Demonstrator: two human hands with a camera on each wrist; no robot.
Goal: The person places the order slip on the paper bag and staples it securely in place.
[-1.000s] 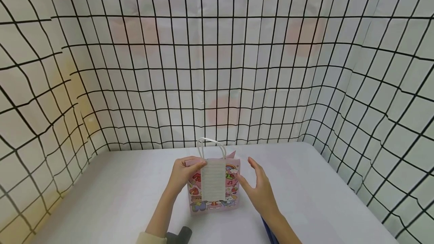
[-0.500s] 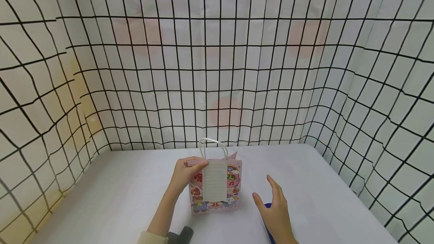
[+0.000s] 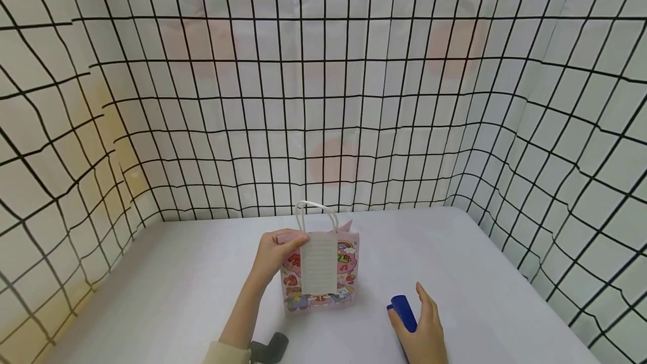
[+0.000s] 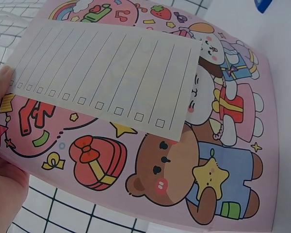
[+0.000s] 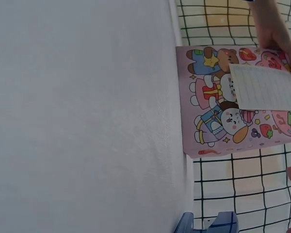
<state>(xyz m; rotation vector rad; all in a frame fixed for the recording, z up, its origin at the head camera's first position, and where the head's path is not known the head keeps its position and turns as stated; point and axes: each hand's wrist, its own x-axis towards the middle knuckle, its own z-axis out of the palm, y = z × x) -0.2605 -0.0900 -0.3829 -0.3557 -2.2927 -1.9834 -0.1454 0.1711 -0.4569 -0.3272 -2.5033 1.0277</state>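
Note:
My left hand (image 3: 270,257) pinches the top edge of a pink cartoon-printed paper gift bag (image 3: 347,282) together with a lined paper sheet (image 3: 319,265). The sheet lies over the bag's front, and its row of checkboxes shows in the left wrist view. White rope handles (image 3: 317,205) rise above the bag, which stands upright. Lower right, my right hand (image 3: 423,333) is around a blue stapler (image 3: 404,312), thumb on its left and the raised fingers spread apart on its right. The stapler's front end (image 5: 209,226) shows at the bottom of the right wrist view.
A dark grey object (image 3: 270,348) is by my left forearm at the table's near side. The white table (image 3: 167,285) is bounded by white walls with black grid netting (image 3: 323,100) at the back and both sides.
My right hand has moved away from the bag, down and to the right, to the stapler, which now shows more fully. The left hand keeps its hold on the sheet and bag.

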